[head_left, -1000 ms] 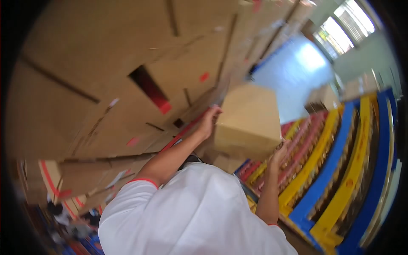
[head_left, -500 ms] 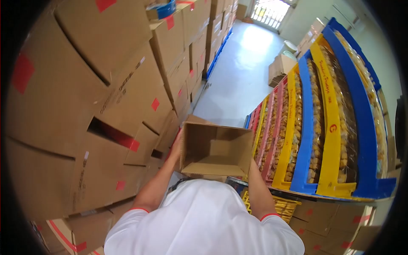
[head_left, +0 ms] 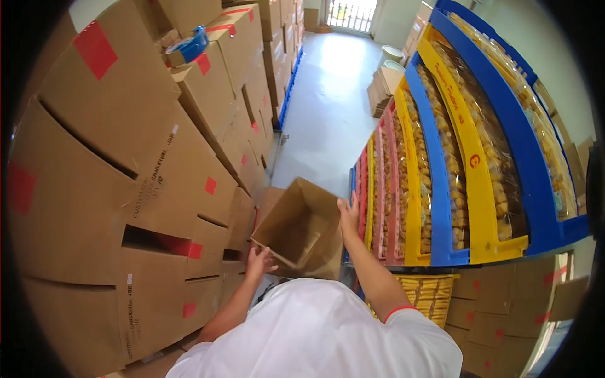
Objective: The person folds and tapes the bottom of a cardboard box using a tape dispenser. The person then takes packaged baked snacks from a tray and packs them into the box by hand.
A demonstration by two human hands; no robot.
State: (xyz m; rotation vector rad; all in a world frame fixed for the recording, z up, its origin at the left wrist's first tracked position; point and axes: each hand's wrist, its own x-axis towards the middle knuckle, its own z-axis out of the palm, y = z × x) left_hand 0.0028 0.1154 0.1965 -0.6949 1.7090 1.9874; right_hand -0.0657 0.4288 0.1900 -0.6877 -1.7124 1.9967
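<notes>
An open cardboard box (head_left: 318, 217) is in front of my body, its mouth facing up and its bare inside showing. It is turned at an angle, one corner pointing to the far side. My left hand (head_left: 259, 261) grips the near left corner, fingers at the rim. On the other side, my right hand (head_left: 348, 219) holds the right edge, with the thumb near the rim and the fingers along the outer wall. Another brown cardboard surface (head_left: 270, 200) shows just behind the box on its left.
Stacked cartons (head_left: 154, 189) with red tape rise on my left. A blue tape dispenser (head_left: 189, 45) lies on one stack. On my right stand stacked coloured crates (head_left: 449, 183) of bagged goods. A yellow crate (head_left: 428, 293) is lower right; flattened cardboard (head_left: 382, 91) stands farther down the aisle floor (head_left: 328, 113).
The box has rotated and tipped between my hands. My left hand has come down to its near corner, and my right hand has moved up its right side. My view has shifted.
</notes>
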